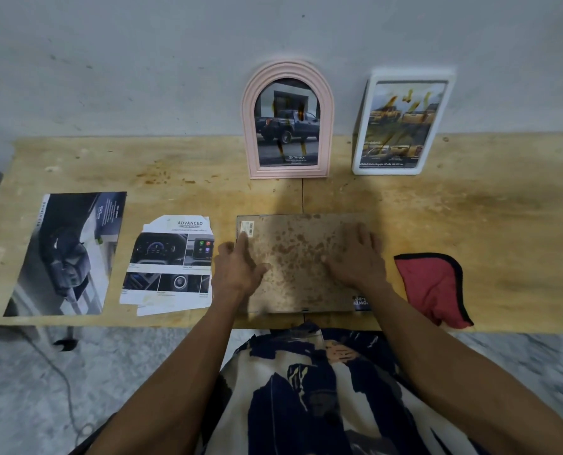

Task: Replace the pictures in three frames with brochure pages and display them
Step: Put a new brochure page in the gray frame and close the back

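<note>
Nearest you: your patterned shirt (323, 389), w/ both forearms reaching fwd over the front edge of the wooden surface (470, 205). Against the wall (142, 60) at the back stand two frames: the pink arched frame (286, 121) w/ a dark pickup page in it, and to its right the white frame (403, 124) w/ a yellow-toned truck page, tilted a bit. Flat in front of you lies the third frame (300, 264), back side up, brown and stained, barcode sticker at its far-left corner. Your left hand (237, 267) lies on its left edge, fingers spread and straight; your right hand (355, 254) presses flat on its right half, holding nothing. Far left lies the brochure (66, 254); between it and the frame, a cut brochure page (172, 264). Red cloth (434, 287) sits at right, near the front edge.
</note>
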Tool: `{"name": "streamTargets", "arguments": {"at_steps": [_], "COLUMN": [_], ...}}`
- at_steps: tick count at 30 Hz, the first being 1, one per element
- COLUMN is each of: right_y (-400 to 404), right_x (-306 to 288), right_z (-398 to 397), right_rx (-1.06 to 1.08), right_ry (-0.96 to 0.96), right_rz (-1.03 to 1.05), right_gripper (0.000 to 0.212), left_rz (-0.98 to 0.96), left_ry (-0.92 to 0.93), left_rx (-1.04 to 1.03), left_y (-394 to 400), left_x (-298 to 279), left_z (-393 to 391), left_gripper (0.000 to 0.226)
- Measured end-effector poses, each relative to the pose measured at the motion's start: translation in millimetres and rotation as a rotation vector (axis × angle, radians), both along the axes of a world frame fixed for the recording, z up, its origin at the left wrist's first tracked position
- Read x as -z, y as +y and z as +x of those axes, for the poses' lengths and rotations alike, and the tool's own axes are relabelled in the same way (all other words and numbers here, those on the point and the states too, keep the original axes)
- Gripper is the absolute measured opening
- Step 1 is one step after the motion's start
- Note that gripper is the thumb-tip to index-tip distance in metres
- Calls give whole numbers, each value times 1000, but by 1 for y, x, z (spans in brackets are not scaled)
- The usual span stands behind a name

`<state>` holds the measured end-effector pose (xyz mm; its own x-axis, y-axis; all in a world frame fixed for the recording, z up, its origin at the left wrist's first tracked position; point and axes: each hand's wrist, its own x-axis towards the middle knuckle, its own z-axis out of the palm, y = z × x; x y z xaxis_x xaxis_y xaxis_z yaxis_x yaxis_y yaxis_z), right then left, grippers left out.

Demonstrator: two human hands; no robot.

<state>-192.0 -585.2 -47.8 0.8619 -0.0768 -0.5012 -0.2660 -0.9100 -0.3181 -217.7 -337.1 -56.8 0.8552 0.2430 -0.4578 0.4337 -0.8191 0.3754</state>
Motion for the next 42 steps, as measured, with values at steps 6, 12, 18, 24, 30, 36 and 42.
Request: {"name": "streamTargets", "arguments": {"at_steps": [6,12,18,24,30,36,42], "right_y": [-1,-5,-6,-16,-35,-26,-20], "right_x": [4,-1,6,22,47,31,21], "right_z": [-1,2,7,2,-27,-27,-54], "right_rx": [-105,-174,-205,-365,-380,-382,-354], "right_ry": [32,13,40,122,-21,-47,-43], "right_rz": [-61,-80,-87,-106,-88,-129,-107], "right_gripper": [92,84,89,125,105,76,53], "left_rz": [45,33,84,128,118,34,40], "left_ry": [118,138,154,126,41,90,54], "left_rx": [95,85,99,80,122,231,173], "left_y": [-5,-10,-17,-24,-19,-1,-4], "left_x": [-6,-13,-14,-10,-8,-3,-2], "left_z": [8,12,14,13,3,-15,-21], "left_gripper": [87,85,97,93,87,112,93]}}
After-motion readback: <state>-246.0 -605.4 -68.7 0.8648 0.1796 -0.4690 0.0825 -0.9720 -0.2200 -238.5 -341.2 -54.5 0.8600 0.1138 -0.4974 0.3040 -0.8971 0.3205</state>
